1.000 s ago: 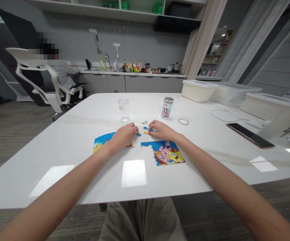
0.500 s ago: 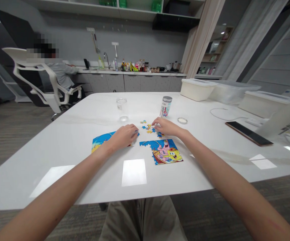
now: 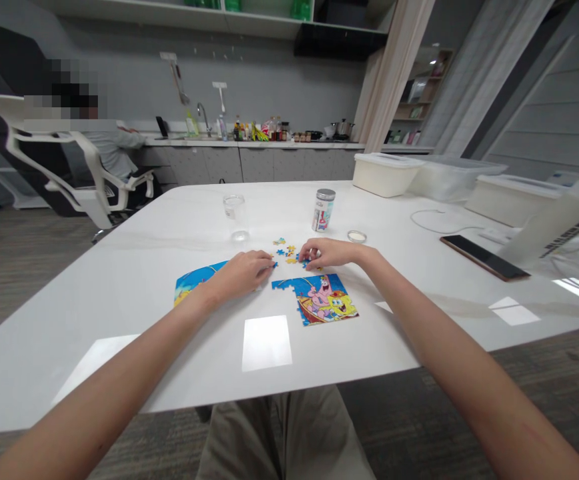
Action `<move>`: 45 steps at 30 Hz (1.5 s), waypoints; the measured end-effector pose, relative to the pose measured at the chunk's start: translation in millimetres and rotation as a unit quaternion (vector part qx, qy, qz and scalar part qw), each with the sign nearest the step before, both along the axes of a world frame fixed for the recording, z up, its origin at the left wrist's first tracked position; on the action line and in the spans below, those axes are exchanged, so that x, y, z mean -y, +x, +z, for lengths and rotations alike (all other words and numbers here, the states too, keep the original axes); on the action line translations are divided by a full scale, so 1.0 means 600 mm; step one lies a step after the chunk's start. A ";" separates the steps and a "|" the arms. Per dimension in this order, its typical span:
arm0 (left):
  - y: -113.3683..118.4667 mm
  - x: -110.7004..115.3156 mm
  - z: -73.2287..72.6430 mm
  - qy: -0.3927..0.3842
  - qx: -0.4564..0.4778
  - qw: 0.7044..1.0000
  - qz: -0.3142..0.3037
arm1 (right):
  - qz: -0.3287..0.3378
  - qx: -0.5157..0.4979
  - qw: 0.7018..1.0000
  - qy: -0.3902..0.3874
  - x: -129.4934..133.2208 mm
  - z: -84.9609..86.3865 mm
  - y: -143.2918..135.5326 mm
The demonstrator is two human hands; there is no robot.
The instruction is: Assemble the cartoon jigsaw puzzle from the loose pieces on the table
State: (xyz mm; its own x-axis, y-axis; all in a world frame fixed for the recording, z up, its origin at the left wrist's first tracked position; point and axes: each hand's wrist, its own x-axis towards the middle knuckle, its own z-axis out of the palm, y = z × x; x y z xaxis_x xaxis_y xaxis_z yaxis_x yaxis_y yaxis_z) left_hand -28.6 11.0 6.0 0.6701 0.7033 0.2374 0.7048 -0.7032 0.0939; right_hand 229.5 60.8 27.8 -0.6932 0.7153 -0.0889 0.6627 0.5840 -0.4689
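A joined puzzle section [image 3: 327, 300] with pink and yellow cartoon figures lies on the white table. To its left, a blue and yellow section [image 3: 194, 279] is partly covered by my left hand [image 3: 247, 270]. The fingers of that hand pinch a small blue puzzle piece [image 3: 275, 265]. My right hand [image 3: 322, 253] is over the right side of the loose pieces [image 3: 291, 261], its fingers curled down at blue pieces; whether it grips one is hidden. More loose pieces, blue and yellow, lie between the hands.
Behind the pieces stand a clear jar [image 3: 234, 217] and a printed can [image 3: 323, 210]; a round lid [image 3: 357, 237] lies right of them. Farther right are a phone [image 3: 484, 258], a cable and lidded boxes [image 3: 387, 175]. A person [image 3: 112, 150] sits at the far left.
My right hand has shifted slightly down toward the blue pieces on the right of the pile. The whole view has moved a little, so the table items appear farther left.
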 end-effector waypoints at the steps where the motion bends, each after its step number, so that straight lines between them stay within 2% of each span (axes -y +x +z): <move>1: 0.001 0.001 0.000 0.003 -0.008 1.000 -0.001 | 0.003 -0.012 1.000 0.004 0.000 -0.003 -0.003; 5: 0.003 0.002 0.000 0.013 -0.030 0.999 -0.008 | 0.010 -0.043 0.999 0.007 0.002 -0.009 -0.010; 12: 0.003 0.000 -0.006 0.013 -0.044 0.999 -0.017 | -0.002 -0.040 0.999 0.013 -0.002 -0.011 -0.013; 20: 0.004 0.001 -0.006 0.004 -0.060 0.998 -0.006 | 0.005 -0.093 0.995 -0.029 -0.003 -0.018 -0.014; 25: 0.004 0.001 -0.006 0.010 -0.062 0.998 -0.004 | -0.002 -0.083 0.996 -0.028 -0.003 -0.018 -0.015; 31: 0.004 0.001 -0.008 0.002 -0.055 0.999 0.003 | -0.013 -0.069 0.997 0.014 -0.006 -0.021 -0.021; 45: 0.004 0.003 -0.007 0.003 -0.065 0.998 0.007 | 0.025 -0.043 0.999 0.009 0.013 -0.002 -0.014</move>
